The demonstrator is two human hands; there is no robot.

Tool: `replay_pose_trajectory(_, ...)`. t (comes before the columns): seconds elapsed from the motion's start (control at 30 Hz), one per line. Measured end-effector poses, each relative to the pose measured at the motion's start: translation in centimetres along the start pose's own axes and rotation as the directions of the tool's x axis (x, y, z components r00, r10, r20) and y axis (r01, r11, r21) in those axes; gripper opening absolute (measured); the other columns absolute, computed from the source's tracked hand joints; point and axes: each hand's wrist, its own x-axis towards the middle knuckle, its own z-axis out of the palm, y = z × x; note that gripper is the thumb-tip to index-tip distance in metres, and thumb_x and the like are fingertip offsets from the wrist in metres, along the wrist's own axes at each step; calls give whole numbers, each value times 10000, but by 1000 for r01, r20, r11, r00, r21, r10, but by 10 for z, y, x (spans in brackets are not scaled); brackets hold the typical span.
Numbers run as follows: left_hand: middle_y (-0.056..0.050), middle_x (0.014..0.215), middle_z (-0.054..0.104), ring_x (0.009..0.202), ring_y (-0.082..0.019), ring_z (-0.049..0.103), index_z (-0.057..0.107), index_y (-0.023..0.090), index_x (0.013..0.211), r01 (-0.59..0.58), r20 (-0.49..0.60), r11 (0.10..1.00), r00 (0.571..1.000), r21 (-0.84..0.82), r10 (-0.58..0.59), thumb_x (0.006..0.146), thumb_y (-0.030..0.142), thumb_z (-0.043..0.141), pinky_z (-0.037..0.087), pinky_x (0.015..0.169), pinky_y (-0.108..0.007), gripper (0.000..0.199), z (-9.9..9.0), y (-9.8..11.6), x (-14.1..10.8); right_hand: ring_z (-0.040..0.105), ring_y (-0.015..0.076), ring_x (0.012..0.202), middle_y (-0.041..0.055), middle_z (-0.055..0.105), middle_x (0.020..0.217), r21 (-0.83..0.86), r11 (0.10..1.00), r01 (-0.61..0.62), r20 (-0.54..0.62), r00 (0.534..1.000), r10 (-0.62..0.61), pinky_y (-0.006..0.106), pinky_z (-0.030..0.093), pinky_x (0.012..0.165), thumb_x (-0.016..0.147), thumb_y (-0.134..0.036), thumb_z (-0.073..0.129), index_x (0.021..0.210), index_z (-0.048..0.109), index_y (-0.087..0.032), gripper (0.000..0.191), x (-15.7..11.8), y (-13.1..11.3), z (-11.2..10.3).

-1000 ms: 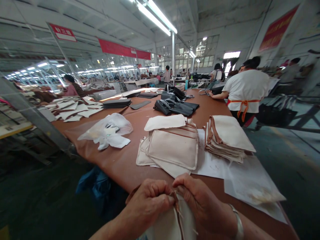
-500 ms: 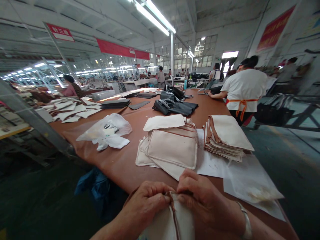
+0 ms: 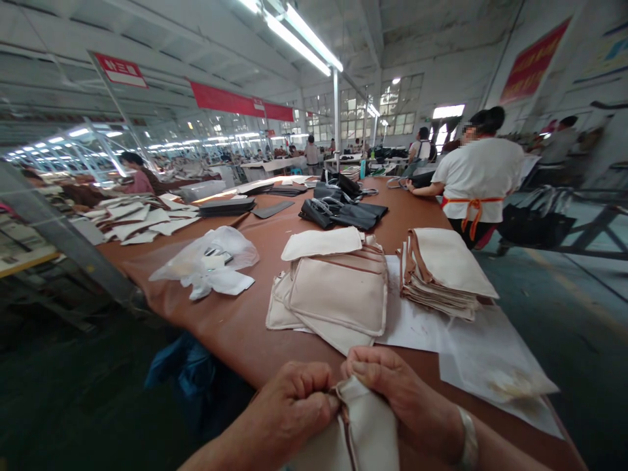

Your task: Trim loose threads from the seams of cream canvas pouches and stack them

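Close to me, at the table's near edge, both hands grip a cream fabric piece (image 3: 369, 418) with a brown-edged slit or seam running down its middle. My left hand (image 3: 299, 405) pinches its upper left edge between thumb and fingers. On the other side of the seam, my right hand (image 3: 397, 389) has its fingers closed over the top corner; a band circles that wrist. The lower part of the piece runs out of view. Just beyond my hands lies a loose pile of cream padded pieces (image 3: 338, 294) with brown lining.
A neat stack of cream pieces (image 3: 449, 261) sits right of the pile, near white paper (image 3: 417, 327). Left is a clear plastic bag (image 3: 235, 245). Black bags (image 3: 343, 212) lie farther back on the brown-covered table (image 3: 245, 327). A person in white (image 3: 481, 163) stands at the right edge.
My right hand has turned and shifted slightly right, drawing its side of the fabric away from the left hand. The gap between my hands is a little wider.
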Motion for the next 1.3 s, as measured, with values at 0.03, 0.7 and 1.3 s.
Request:
replay_pose_trajectory(0.03,31,596,474,524,-93,355,613,146,703,-1,-9,1000,1000,2,1,762,280,554,242,492,-228,158,0,1,0,314,70,508,-48,436,630,14,1000,8,-11,1000,-8,196,234,464,913,-502,581,794,484,-172,364,0,0,0)
replay_pose_trajectory(0.7,39,592,436,567,-104,395,535,161,629,-86,-142,895,976,438,163,860,272,480,274,515,-225,262,4,0,-1,422,87,554,-25,585,613,-479,877,21,-153,982,-107,202,296,502,753,-229,681,764,667,-124,106,3,-2,1)
replay_pose_trajectory(1.3,-25,734,556,652,-143,405,686,145,770,-15,-122,985,992,-170,-6,843,626,574,344,581,-235,500,6,-21,0,544,133,655,16,590,684,-720,482,499,153,792,-591,258,392,640,899,-163,582,872,710,-162,130,-20,2,3)
